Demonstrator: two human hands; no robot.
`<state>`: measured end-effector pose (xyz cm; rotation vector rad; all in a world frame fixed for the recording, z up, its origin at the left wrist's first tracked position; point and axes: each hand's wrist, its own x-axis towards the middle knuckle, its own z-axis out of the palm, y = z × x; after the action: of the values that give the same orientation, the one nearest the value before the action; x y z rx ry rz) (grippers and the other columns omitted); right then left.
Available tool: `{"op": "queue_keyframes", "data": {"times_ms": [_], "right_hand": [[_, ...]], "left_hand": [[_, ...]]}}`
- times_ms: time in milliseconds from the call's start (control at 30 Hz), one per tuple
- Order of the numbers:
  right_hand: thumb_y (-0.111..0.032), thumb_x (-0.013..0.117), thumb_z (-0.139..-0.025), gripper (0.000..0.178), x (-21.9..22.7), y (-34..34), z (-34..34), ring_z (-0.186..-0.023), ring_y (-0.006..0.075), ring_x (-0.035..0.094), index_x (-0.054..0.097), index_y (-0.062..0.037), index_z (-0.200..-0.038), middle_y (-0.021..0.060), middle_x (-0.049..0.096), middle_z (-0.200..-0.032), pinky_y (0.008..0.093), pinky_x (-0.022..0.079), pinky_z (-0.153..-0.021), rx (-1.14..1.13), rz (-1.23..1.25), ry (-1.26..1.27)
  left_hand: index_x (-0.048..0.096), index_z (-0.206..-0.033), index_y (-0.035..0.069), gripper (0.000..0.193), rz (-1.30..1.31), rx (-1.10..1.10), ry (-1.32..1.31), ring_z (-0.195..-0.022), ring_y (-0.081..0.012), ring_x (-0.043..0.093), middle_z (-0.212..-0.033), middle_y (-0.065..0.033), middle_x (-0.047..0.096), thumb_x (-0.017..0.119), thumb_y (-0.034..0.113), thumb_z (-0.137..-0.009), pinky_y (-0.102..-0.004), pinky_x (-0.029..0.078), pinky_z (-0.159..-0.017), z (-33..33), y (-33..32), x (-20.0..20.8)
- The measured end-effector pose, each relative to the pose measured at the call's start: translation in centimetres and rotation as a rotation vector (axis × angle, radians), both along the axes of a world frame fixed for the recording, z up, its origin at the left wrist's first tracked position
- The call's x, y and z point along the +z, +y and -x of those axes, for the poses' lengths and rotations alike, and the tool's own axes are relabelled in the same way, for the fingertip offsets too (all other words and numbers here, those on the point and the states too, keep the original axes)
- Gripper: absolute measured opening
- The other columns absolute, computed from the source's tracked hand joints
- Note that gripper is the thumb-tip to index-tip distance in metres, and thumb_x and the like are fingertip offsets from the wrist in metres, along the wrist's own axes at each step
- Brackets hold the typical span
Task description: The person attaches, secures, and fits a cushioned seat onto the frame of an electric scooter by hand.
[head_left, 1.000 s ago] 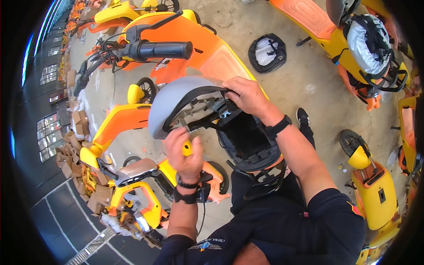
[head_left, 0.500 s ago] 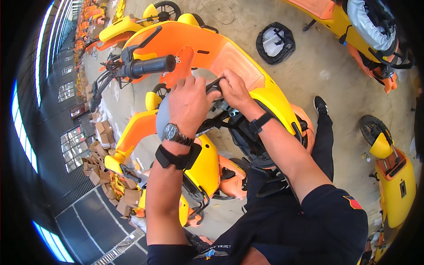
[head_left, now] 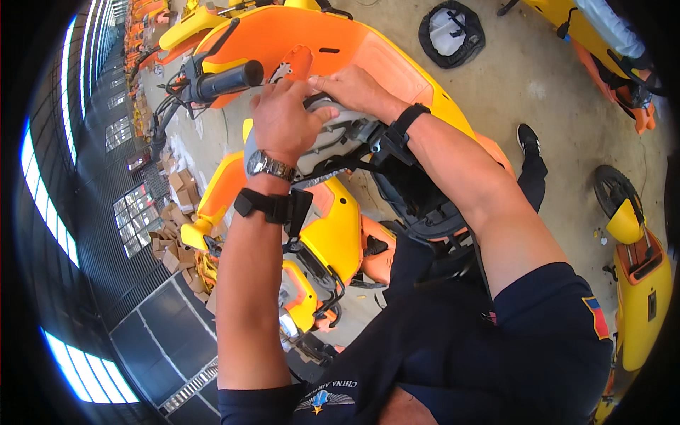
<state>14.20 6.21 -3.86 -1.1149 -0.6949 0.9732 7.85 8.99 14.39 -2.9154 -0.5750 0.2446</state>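
Ahead of me an orange and yellow scooter (head_left: 453, 113) has its seat tipped up, the grey underside (head_left: 336, 138) facing me. A dark-edged grey seat cover (head_left: 314, 101) lies round the seat's rim. My left hand (head_left: 287, 120) grips the rim from the left, its thumb toward the underside and its fingertips hidden behind. Close beside it, my right hand (head_left: 358, 93) pinches the cover's edge at the top. Below the seat, the black storage compartment (head_left: 418, 195) stands uncovered. An orange panel (head_left: 301, 62) and the handlebar grip (head_left: 237, 81) are just beyond my hands.
A black cover with silver lining (head_left: 450, 35) lies on the floor beyond the scooter. Another scooter (head_left: 581, 42) stands at the far right, and a yellow one (head_left: 641, 304) nearer. More scooters (head_left: 329, 234) and cardboard boxes (head_left: 184, 191) line the left.
Both hands have shifted left and away along the seat rim, my right hand turning flatter over its top edge. My view has moved, so more of the seat's underside and the storage compartment shows.
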Motion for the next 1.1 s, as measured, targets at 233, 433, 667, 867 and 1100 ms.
{"op": "queue_keyframes", "data": {"times_ms": [233,433,667,867,1100], "right_hand": [[-0.058,0.055,-0.086,0.058,2.7,-1.9,-0.2,-0.07,0.031,0.067,0.071,-0.0036,-0.074,0.0164,0.066,-0.068,0.0401,0.05,-0.066,0.074,0.276,-0.01],[-0.056,0.052,-0.09,0.059,1.2,-2.6,-0.2,-0.061,0.0308,0.064,0.067,-0.0027,-0.069,0.0164,0.062,-0.061,0.0401,0.047,-0.057,-0.062,0.174,-0.052],[-0.034,0.058,-0.093,0.038,2.1,-4.9,-1.5,-0.069,0.0123,0.055,0.065,0.0023,-0.085,0.0024,0.059,-0.069,0.0307,0.046,-0.064,0.009,0.163,0.144],[-0.001,0.064,-0.07,0.06,4.4,-8.6,-0.6,-0.101,0.027,0.059,0.052,-0.0061,-0.128,0.0124,0.06,-0.111,0.0349,0.047,-0.092,-0.001,-0.085,-0.457],[-0.012,0.07,-0.076,0.025,5.5,-6.9,-0.6,-0.089,0.0331,0.06,0.066,-0.0105,-0.1,0.0103,0.063,-0.094,0.0406,0.05,-0.077,-0.144,-0.118,-0.508]], "left_hand": [[0.073,-0.092,0.015,0.041,-0.109,0.024,0.02,-0.101,-0.0294,0.054,-0.097,-0.0029,0.063,0.082,0.043,-0.064,-0.045,0.043,-0.082,1.2,-0.3,0.0],[0.073,-0.094,0.013,0.035,-0.031,-0.005,0.002,-0.09,-0.0338,0.063,-0.088,-0.012,0.068,0.076,0.04,-0.073,-0.0434,0.048,-0.078,-0.9,0.2,-1.1],[0.073,-0.089,0.009,0.027,0.025,0.066,0.189,-0.082,-0.0323,0.065,-0.086,-0.0126,0.068,0.074,0.032,-0.076,-0.0421,0.05,-0.075,0.0,-0.7,0.3],[0.072,-0.087,0.008,0.019,0.103,-0.008,0.125,-0.078,-0.0316,0.064,-0.08,-0.0106,0.067,0.07,0.026,-0.079,-0.0415,0.05,-0.071,1.6,0.0,0.4],[0.071,-0.077,0.007,0.019,0.168,-0.089,-0.113,-0.07,-0.0301,0.064,-0.071,-0.0098,0.065,0.069,0.026,-0.081,-0.0412,0.05,-0.062,1.7,0.2,-0.1]]}}
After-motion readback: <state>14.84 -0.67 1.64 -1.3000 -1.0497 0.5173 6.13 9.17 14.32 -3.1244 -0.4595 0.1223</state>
